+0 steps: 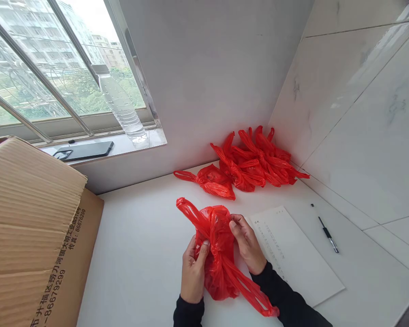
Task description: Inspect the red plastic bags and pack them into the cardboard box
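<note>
A knotted red plastic bag (221, 227) is held between my two hands over the white table (139, 254). My left hand (195, 268) grips its left side, the thumb pressed near the knot. My right hand (246, 243) pinches the bag's right edge with thumb and fingers. One looped handle points to the upper left; the other trails to the lower right beside my right sleeve. What the bag contains is hidden. Just behind it lies a smaller tied red bag (215, 181), next to a heap of several more red bags (259, 159) against the wall.
Written paper sheets (296, 254) lie right of my right hand, with a pen (328, 234) and its cap (312, 205) beyond. A cardboard box (30, 227) stands at the left. On the windowsill are a water bottle (122, 106) and a phone (88, 151).
</note>
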`<state>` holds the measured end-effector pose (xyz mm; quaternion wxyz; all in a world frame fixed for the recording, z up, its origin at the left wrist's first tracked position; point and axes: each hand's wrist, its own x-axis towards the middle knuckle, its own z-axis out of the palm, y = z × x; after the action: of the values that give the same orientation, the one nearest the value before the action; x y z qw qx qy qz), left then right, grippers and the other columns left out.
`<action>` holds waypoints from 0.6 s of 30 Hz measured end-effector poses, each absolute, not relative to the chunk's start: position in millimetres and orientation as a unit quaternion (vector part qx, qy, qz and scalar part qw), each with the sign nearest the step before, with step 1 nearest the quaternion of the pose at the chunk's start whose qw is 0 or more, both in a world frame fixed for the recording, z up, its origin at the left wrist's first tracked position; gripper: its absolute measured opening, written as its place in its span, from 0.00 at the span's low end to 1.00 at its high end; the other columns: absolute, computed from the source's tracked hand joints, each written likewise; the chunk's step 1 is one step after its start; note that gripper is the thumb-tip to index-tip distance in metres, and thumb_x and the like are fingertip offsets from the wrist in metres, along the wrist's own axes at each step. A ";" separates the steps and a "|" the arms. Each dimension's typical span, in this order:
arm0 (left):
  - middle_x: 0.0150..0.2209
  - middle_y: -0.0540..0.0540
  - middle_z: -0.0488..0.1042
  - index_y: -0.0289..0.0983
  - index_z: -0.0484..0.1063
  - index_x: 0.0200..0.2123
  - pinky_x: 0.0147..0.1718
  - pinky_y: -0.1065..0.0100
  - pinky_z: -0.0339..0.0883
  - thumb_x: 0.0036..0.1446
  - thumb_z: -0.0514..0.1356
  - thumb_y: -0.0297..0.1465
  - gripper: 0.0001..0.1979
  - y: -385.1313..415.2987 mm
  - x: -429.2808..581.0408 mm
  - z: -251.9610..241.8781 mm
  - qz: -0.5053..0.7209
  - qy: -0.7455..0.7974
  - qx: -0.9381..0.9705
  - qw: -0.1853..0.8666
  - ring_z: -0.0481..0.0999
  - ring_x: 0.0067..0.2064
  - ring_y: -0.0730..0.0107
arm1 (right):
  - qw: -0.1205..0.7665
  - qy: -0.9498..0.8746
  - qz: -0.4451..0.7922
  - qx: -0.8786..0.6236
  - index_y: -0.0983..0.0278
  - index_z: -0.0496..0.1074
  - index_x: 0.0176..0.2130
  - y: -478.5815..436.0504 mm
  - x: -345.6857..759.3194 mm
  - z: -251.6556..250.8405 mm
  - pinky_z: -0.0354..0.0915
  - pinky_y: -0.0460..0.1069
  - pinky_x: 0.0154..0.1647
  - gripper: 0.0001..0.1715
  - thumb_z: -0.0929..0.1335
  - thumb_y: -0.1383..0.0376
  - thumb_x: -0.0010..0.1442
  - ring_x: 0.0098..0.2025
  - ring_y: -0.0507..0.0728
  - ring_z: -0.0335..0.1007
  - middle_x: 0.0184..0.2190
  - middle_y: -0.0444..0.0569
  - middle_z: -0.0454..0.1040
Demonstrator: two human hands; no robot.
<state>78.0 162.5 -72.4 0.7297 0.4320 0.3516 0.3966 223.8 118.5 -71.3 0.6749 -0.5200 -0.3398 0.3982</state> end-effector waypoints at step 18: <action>0.55 0.42 0.75 0.40 0.69 0.58 0.53 0.60 0.68 0.62 0.61 0.40 0.23 160.6 79.3 -76.8 0.477 0.348 0.363 0.721 0.73 0.57 0.54 | 0.597 -0.397 0.457 -0.526 0.57 0.63 0.57 110.8 218.9 -66.2 0.69 0.54 0.47 0.25 0.69 0.54 0.64 0.46 0.59 0.70 0.48 0.50 0.73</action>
<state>79.3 160.6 -76.8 0.7209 0.3627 0.3484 0.4768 218.9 110.8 -66.2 0.5971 -0.5261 -0.3974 0.4570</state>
